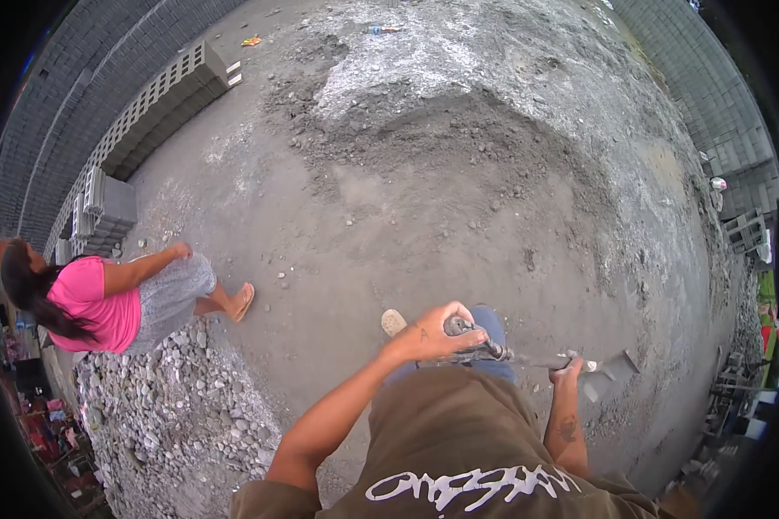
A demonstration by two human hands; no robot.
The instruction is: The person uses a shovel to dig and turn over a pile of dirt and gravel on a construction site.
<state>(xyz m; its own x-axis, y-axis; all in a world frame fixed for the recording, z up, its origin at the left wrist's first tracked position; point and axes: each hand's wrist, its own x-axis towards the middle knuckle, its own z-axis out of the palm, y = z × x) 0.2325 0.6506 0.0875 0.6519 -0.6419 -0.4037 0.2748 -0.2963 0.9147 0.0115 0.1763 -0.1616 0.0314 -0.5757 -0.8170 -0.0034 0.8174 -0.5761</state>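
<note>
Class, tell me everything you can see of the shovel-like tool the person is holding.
The shovel-like tool has a dark, rounded handle end, a slim greyish shaft and a flat grey blade that looks like metal. Grimy-looking, it slants before the person, blade rightward. The left grip holds the handle end, the right grip the shaft near the blade.

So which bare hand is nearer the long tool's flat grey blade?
The bare right hand, gripping the long tool's shaft near its flat grey blade; the bare left hand grips farther back.
</note>
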